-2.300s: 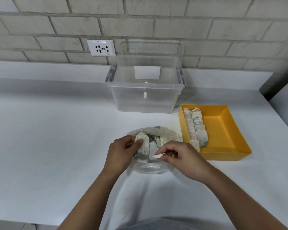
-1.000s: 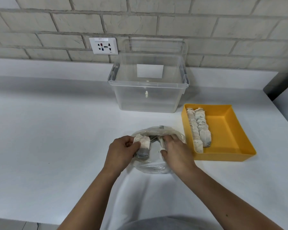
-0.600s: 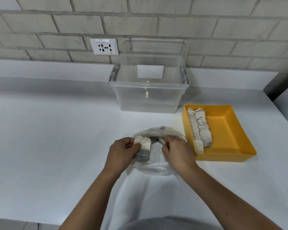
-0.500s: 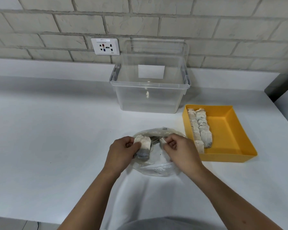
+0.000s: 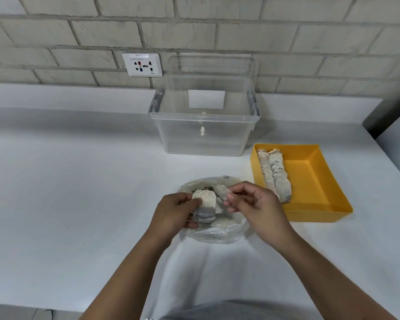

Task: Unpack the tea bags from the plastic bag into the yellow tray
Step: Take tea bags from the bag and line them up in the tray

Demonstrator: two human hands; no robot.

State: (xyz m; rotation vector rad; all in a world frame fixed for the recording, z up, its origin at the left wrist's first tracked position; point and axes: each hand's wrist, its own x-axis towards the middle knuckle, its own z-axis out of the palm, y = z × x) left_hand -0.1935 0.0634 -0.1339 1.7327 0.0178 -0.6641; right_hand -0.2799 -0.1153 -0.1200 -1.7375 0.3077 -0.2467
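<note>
White counter [image 5: 79, 192], socket label [image 5: 142, 56] too small to read. The left hand [image 5: 173, 213] curls round one tea bag [image 5: 206, 204] and the right hand [image 5: 256, 204] pinches a second tea bag [image 5: 222, 190], both over the plastic bag [image 5: 217, 234]. The yellow tray [image 5: 310, 213] just beside it holds a row of tea bags [image 5: 275, 174].

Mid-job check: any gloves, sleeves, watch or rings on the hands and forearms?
No. Left hand and right hand are ungloved, forearms bare to the frame edge; no watch or rings show. Only clothing: a grey garment at the bottom edge.
</note>
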